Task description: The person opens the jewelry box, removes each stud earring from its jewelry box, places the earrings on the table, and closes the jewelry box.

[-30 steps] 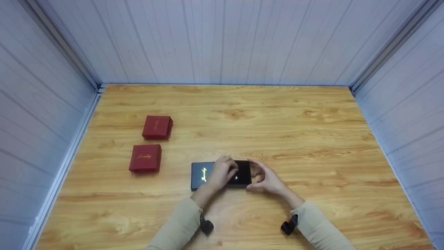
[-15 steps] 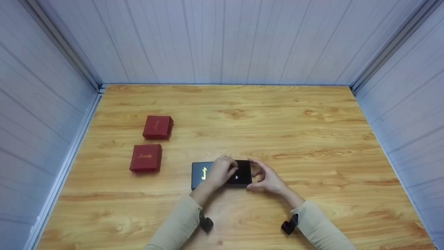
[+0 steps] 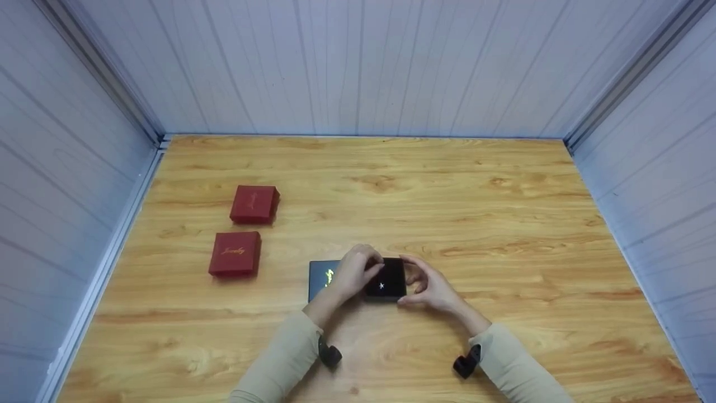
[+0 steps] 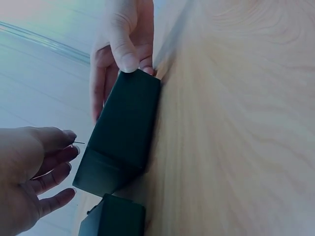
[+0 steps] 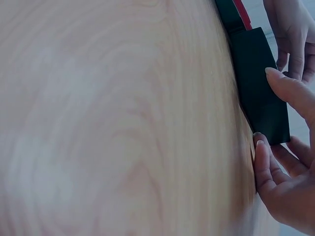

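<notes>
Over the left part of an open dark green jewelry box (image 3: 394, 274), my left hand (image 3: 352, 274) pinches a small stud earring between thumb and forefinger. Its thin metal post (image 4: 78, 142) sticks out from the fingertips in the left wrist view; the rest is hidden by the fingers. On the box's black insert lies a small silver star (image 3: 382, 286). My right hand (image 3: 433, 288) holds the box at its right end, thumb on the near side and fingers on the far side. The dark green lid (image 3: 320, 277) with gold lettering lies at the left, partly covered by my left hand.
Two red jewelry boxes (image 3: 235, 253) with gold lettering sit at the left of the wooden table (image 3: 475, 196), one behind the other. Pale panelled walls (image 3: 358, 67) enclose the table at the back and both sides.
My left hand has risen slightly off the box's insert and shifted a little left. The right hand and the box have stayed in place.
</notes>
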Demonstrator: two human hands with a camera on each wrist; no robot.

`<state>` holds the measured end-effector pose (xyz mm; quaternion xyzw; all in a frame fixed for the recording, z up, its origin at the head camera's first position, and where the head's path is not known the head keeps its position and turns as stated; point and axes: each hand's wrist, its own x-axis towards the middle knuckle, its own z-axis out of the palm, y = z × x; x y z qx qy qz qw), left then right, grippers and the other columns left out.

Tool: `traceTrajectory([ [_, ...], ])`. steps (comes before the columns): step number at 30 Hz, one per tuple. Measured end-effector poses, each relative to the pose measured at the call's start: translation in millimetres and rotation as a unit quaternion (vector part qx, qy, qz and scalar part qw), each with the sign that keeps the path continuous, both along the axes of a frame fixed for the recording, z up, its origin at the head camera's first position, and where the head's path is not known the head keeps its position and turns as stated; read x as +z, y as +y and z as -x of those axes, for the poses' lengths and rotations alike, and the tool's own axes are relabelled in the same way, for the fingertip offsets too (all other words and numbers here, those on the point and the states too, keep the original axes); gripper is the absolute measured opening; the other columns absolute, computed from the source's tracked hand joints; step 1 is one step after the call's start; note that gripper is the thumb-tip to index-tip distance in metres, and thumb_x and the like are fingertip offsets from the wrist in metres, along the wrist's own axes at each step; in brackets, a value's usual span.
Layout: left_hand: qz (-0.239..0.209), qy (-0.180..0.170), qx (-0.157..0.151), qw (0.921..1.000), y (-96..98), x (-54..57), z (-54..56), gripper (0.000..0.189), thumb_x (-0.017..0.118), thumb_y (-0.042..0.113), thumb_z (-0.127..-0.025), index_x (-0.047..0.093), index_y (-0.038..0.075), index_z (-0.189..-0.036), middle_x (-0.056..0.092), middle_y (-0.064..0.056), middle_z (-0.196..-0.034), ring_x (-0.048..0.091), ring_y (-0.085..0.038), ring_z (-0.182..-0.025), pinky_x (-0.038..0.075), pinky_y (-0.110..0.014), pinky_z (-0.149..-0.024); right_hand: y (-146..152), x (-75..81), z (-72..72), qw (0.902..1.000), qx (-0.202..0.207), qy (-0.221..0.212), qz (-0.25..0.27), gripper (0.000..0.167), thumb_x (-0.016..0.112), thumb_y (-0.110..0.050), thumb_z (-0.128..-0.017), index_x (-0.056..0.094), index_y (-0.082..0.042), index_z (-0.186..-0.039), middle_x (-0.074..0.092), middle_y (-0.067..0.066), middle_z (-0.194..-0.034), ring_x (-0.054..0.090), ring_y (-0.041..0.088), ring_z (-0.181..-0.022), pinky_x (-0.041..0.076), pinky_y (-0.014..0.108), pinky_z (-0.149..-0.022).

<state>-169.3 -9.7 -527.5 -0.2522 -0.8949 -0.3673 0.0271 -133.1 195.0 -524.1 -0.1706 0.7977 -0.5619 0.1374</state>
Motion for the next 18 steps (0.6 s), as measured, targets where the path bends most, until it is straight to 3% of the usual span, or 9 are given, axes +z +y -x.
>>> traceTrajectory([
  [4, -0.008, -0.001, 0.007, 0.9999, -1.2, 2.8, 3.4, 0.005, 0.064, 0.011, -0.08, 0.064, 0.007, -0.082, 0.06, -0.002, -0.083, 0.053, -0.017, -0.081, 0.044, -0.028, -0.073, 3, -10.5, 2.1, 0.9999, 0.0, 0.01, 0.003, 0.084, 0.079, -0.001, -0.061, 0.035, 0.003, -0.132, 0.048, 0.023, -0.111, 0.05, 0.041, -0.082, 0.047, 0.034, -0.059],
  [7, -0.013, 0.004, 0.007, 0.9999, -2.0, 3.8, 7.3, 0.004, 0.064, 0.008, -0.079, 0.063, 0.006, -0.082, 0.06, -0.002, -0.081, 0.053, -0.018, -0.08, 0.045, -0.028, -0.072, 5, -21.0, 4.1, 0.9999, -0.005, 0.01, -0.004, 0.085, 0.08, -0.006, -0.061, 0.035, -0.001, -0.132, 0.053, 0.021, -0.098, 0.052, 0.034, -0.08, 0.047, 0.027, -0.058],
  [13, -0.021, 0.016, 0.01, 0.9996, -4.5, 5.0, 18.0, 0.004, 0.062, 0.006, -0.079, 0.063, 0.003, -0.081, 0.059, -0.003, -0.08, 0.054, -0.02, -0.08, 0.044, -0.028, -0.073, 10, -32.9, 6.2, 0.9989, 0.002, 0.045, 0.008, 0.083, 0.081, -0.015, -0.061, 0.038, -0.007, -0.132, 0.056, 0.014, -0.083, 0.054, 0.022, -0.074, 0.047, 0.026, -0.056],
  [18, -0.025, 0.02, 0.017, 0.9994, -7.1, 5.6, 28.2, 0.004, 0.061, 0.005, -0.08, 0.063, 0.002, -0.081, 0.059, -0.004, -0.079, 0.054, -0.021, -0.078, 0.044, -0.027, -0.072, 9, -31.5, 6.3, 0.999, -0.003, 0.044, 0.005, 0.085, 0.081, -0.015, -0.06, 0.038, -0.007, -0.132, 0.056, 0.015, -0.082, 0.054, 0.023, -0.074, 0.047, 0.027, -0.056],
])
